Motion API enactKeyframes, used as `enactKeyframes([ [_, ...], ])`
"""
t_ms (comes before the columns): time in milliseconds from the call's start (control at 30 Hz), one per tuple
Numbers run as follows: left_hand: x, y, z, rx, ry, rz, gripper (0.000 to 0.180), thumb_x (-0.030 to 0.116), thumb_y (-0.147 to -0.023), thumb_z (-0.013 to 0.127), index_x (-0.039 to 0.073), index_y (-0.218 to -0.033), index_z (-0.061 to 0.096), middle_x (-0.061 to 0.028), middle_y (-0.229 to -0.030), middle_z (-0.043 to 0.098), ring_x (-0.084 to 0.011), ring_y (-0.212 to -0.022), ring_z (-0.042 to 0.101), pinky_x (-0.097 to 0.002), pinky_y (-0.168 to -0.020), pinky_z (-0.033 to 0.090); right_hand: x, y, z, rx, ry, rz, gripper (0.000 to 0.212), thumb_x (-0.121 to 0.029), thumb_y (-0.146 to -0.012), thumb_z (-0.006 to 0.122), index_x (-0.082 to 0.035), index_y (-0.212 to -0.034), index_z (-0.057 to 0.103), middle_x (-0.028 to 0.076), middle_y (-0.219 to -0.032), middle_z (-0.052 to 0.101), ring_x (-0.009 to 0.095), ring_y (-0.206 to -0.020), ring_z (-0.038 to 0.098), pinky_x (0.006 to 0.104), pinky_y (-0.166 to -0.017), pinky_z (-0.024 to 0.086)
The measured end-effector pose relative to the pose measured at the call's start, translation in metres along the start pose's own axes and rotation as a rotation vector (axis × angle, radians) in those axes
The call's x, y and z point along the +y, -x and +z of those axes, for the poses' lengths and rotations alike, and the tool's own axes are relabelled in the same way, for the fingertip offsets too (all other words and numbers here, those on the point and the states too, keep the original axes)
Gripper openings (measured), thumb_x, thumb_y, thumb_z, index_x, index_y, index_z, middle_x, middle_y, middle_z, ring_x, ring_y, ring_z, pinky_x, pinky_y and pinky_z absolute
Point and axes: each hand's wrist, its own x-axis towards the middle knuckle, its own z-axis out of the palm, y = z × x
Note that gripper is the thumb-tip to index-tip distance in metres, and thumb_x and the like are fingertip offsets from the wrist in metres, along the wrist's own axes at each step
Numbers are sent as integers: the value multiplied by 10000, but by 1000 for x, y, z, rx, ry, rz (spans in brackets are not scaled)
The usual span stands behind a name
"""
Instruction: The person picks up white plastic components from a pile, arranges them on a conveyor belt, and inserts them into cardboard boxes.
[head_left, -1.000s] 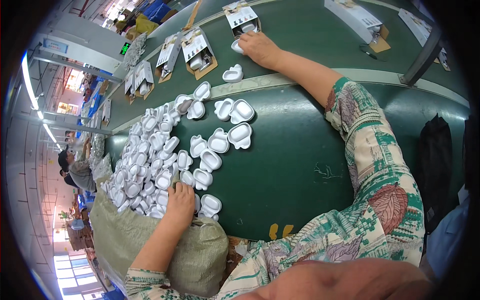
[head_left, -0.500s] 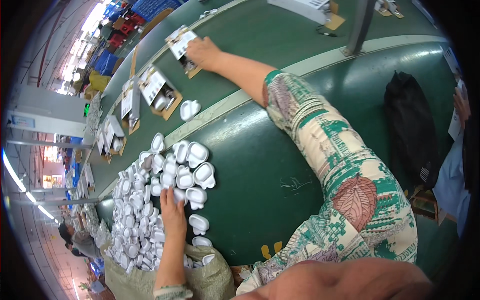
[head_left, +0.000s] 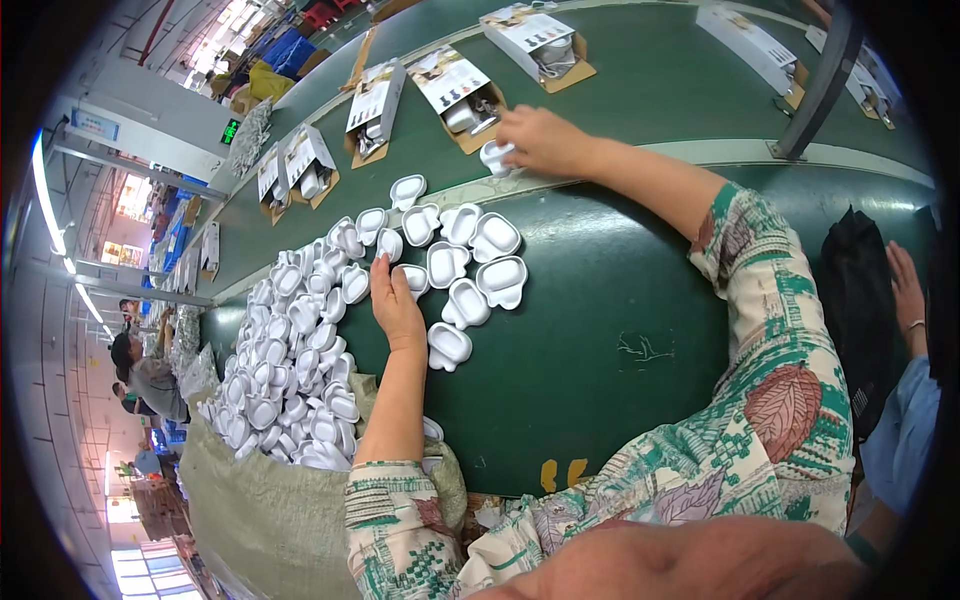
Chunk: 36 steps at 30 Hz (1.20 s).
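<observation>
In the head view, the right hand (head_left: 545, 142) has its fingers bent at the edge of a white dish (head_left: 494, 157) near the pale rim of the conveyor; they touch it, but I cannot tell if they grip it. The left hand (head_left: 397, 305) is loosely spread, fingertips against another of the white dishes piled on the green surface (head_left: 590, 290). An open box (head_left: 450, 77) beyond the right hand carries pictures and small print, too small to read. A green sign (head_left: 230, 131) and a pale blue wall sign (head_left: 95, 123) also bear markings, likewise illegible.
</observation>
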Motion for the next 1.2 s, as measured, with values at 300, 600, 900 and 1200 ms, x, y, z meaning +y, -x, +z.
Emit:
enactKeyframes([
  [300,-1,2,2,15,-48,50,366,186,-905,468,-26,-1200,512,-196,-1303,458,-306,-1214,429,-350,-1008,329,-10,8,-8,40,225,2,306,-348,-720,638,-52,-795,618,87,-823,598,258,-904,533,398,-793,416],
  [600,2,1,6,19,-8,36,357,187,-902,482,-20,-1190,522,-199,-1303,455,-307,-1217,426,-354,-1009,325,39,28,-34,-261,87,326,172,-209,-761,577,-53,-814,628,123,-854,592,298,-937,552,423,-782,440],
  [900,4,-1,0,-14,-153,103,387,222,-879,492,7,-1199,517,-211,-1329,420,-339,-1212,422,-372,-988,348,21,39,-48,46,116,15,200,-37,-779,515,-58,-966,584,105,-1017,545,279,-962,553,392,-817,465],
  [1200,9,-17,-3,-157,-196,254,384,180,-868,486,31,-1222,504,-201,-1347,404,-341,-1213,423,-369,-981,363,-21,27,-50,-194,472,375,346,-369,-809,592,-34,-853,669,119,-899,607,293,-982,534,476,-818,416],
])
